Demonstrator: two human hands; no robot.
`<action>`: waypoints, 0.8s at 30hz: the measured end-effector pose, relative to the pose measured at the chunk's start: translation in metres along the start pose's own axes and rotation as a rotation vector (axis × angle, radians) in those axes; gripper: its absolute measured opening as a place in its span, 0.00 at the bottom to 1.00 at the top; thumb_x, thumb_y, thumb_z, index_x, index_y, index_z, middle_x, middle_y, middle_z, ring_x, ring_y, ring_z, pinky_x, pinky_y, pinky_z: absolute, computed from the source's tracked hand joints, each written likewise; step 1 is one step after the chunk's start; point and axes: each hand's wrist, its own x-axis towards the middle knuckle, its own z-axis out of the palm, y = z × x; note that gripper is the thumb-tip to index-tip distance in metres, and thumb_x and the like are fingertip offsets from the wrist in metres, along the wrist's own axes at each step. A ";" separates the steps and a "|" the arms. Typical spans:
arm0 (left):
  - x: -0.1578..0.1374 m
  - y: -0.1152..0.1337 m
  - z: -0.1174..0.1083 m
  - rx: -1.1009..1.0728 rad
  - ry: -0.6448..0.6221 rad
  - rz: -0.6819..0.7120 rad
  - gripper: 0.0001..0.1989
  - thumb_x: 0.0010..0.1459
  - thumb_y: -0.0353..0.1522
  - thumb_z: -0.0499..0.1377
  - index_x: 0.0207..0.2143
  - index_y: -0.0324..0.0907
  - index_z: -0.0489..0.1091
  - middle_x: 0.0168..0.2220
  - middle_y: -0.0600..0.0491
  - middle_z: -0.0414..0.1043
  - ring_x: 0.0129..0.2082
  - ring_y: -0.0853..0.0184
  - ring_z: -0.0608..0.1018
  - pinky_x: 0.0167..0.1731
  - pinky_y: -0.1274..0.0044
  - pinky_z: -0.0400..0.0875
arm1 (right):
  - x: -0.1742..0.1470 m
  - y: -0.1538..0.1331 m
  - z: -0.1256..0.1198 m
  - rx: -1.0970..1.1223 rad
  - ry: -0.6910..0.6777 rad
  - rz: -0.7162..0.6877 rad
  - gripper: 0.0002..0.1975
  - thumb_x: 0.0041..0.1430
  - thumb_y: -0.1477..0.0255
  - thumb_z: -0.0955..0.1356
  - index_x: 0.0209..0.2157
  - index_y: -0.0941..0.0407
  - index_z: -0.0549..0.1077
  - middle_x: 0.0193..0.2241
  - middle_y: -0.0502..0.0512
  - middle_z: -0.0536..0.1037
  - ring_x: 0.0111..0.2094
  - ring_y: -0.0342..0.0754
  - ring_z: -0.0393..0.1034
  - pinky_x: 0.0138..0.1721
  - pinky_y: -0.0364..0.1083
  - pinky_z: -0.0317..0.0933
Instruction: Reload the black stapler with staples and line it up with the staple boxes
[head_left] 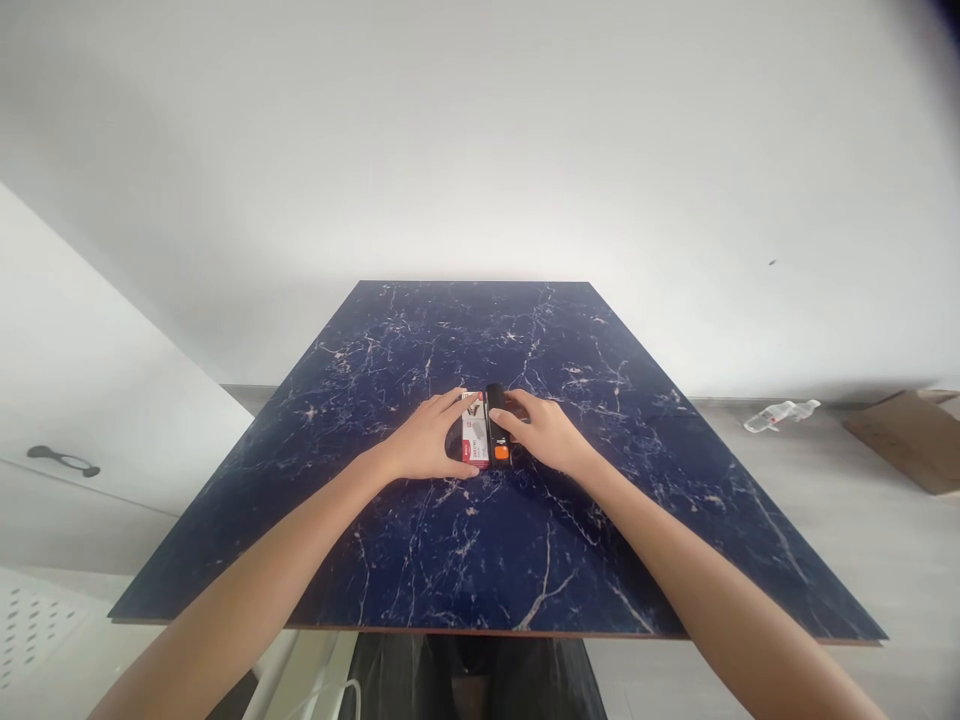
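Observation:
A small red-and-white printed box (474, 432) lies near the middle of the dark blue marble-patterned table (450, 560). My left hand (431, 437) grips it by its ends, fingertips at the far end and thumb at the near one. Against the box's right side is a long black object (496, 420) with an orange patch near its close end; its exact kind is not clear, though it resembles a stapler. My right hand (544, 430) holds this from the right, thumb on top and fingers curled along the side, partly hidden.
Behind the table rises a white wall (465, 140). A white cabinet with a dark handle (64, 461) stands at left. On the floor to the right are a clear plastic bottle (781, 415) and a cardboard box (907, 440). The table's front edge is close to my body.

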 end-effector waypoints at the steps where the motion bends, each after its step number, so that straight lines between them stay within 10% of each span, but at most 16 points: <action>1: 0.001 0.000 0.002 0.001 0.007 -0.002 0.59 0.48 0.58 0.66 0.74 0.53 0.41 0.75 0.46 0.37 0.72 0.38 0.47 0.67 0.49 0.48 | 0.000 0.000 0.000 0.006 0.001 -0.002 0.18 0.67 0.57 0.65 0.51 0.52 0.74 0.48 0.58 0.81 0.43 0.55 0.78 0.42 0.52 0.71; 10: 0.000 -0.010 -0.009 0.000 0.017 0.051 0.57 0.52 0.60 0.62 0.74 0.53 0.37 0.75 0.48 0.34 0.73 0.42 0.45 0.68 0.54 0.49 | 0.012 0.024 -0.009 0.082 0.002 0.034 0.24 0.69 0.51 0.60 0.50 0.52 0.75 0.43 0.57 0.81 0.39 0.53 0.78 0.36 0.50 0.73; 15: -0.002 -0.057 -0.026 0.146 0.242 -0.227 0.40 0.69 0.54 0.41 0.74 0.43 0.38 0.74 0.43 0.40 0.73 0.50 0.50 0.68 0.56 0.49 | 0.028 0.074 -0.048 -0.481 0.334 0.048 0.23 0.68 0.58 0.61 0.54 0.57 0.75 0.51 0.63 0.78 0.55 0.62 0.69 0.58 0.59 0.60; 24: 0.004 -0.088 -0.016 0.440 0.194 -0.335 0.35 0.70 0.53 0.40 0.68 0.43 0.60 0.72 0.42 0.51 0.71 0.47 0.54 0.67 0.54 0.50 | 0.031 0.099 -0.044 -0.801 0.098 0.216 0.38 0.69 0.48 0.53 0.68 0.58 0.59 0.70 0.71 0.53 0.69 0.73 0.45 0.65 0.67 0.44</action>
